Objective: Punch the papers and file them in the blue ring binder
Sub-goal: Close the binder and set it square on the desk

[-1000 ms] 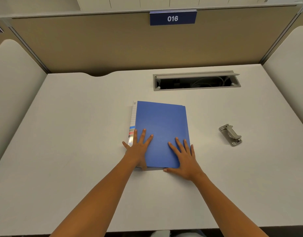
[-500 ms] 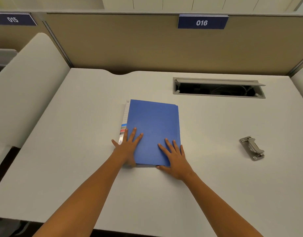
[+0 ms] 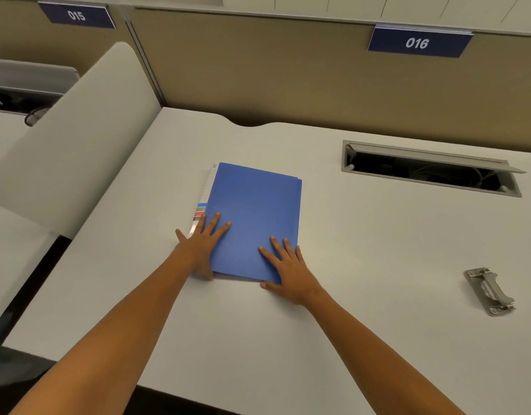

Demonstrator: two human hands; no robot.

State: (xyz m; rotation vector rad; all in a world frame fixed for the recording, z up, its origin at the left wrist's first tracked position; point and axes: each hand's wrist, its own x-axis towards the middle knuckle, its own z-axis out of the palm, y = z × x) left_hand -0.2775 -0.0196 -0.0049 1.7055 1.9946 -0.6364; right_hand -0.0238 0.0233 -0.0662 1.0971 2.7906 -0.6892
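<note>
Your left hand [image 3: 205,241] and right hand [image 3: 289,264] lie flat, fingers spread, on the closed blue ring binder [image 3: 253,217] mid-table [image 3: 363,324]. Hole punch [image 3: 490,290] at 3 o'clock, well apart; cable hatch [image 3: 431,168] at 1 o'clock.

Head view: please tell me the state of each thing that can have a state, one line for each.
Blue ring binder: closed, lying flat on the desk.
Hole punch: on the desk, apart from the binder, untouched.
Cable hatch: lid open.
Left hand: flat, fingers spread on the binder cover.
Right hand: flat on the binder's near corner.
</note>
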